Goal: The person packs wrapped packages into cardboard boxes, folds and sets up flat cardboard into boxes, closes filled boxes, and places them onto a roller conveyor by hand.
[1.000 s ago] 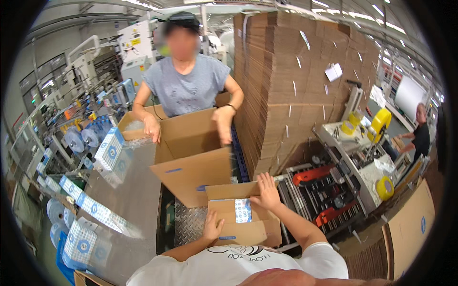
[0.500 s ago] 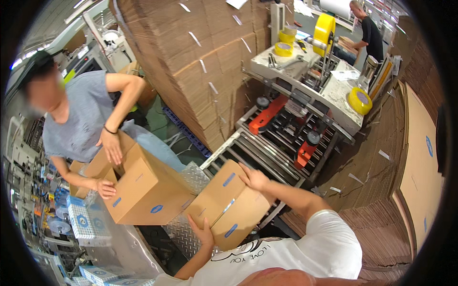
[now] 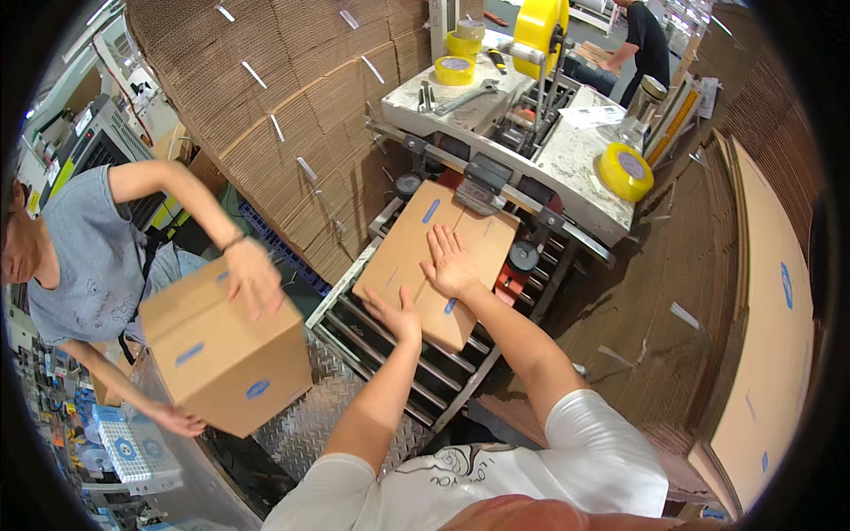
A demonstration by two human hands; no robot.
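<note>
A brown cardboard box (image 3: 416, 252) with blue marks lies on the rollers of a carton taping machine (image 3: 482, 181), its far edge against the machine's head. My right hand (image 3: 452, 263) rests flat on the box's top, fingers spread. At the near left edge of the box, my left hand (image 3: 396, 317) touches it with fingers stretched out. To the left, a co-worker's hands are at a second cardboard box (image 3: 235, 345), whose top flaps are folded down; one hand is over its top, the other at its lower corner.
Tape rolls (image 3: 626, 172), a wrench (image 3: 467, 97) and a glass jar (image 3: 642, 111) sit on the machine. Stacked flat cardboard (image 3: 292, 97) rises behind, with more cardboard sheets (image 3: 761, 336) at the right. Treadplate (image 3: 323, 403) lies between the boxes. Another person (image 3: 642, 49) stands far back.
My box has moved away from me, from beside the co-worker's box onto the rollers under the machine's head. My hands went with it. The co-worker's box now has its top closed.
</note>
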